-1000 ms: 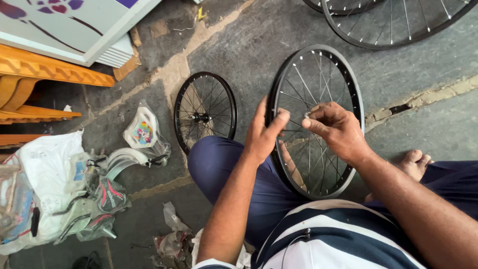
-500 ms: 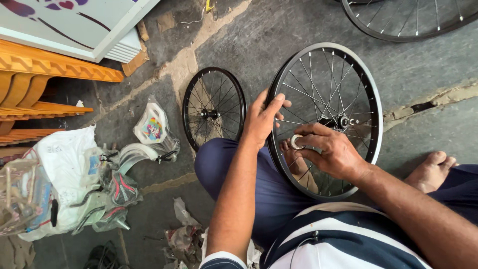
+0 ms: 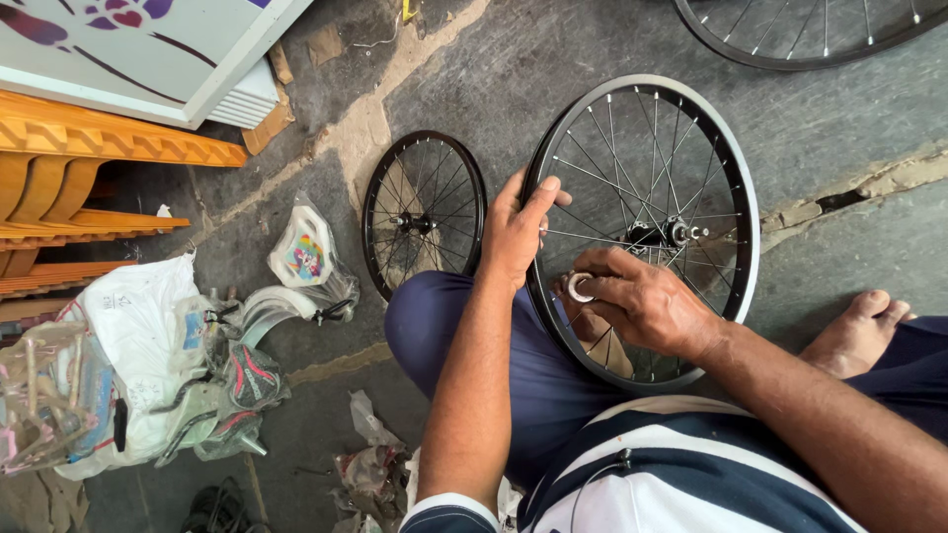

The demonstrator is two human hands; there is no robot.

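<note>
Big spoked wheel (image 3: 644, 229) propped upright against the lap, smaller wheel (image 3: 425, 213) lying just left on the concrete. Left hand (image 3: 518, 233) gripping the near-left rim, fingers together. Right hand (image 3: 642, 301) pinching a small metal ring (image 3: 579, 288) among the spokes, below the hub (image 3: 668, 233).

Floor (image 3: 553, 59): grey cracked concrete | small wheel (image 3: 425, 212) lay flat | bagged bike parts (image 3: 148, 365) at left | plastic scraps (image 3: 370, 464) | bare foot (image 3: 854, 331) rested on it
</note>
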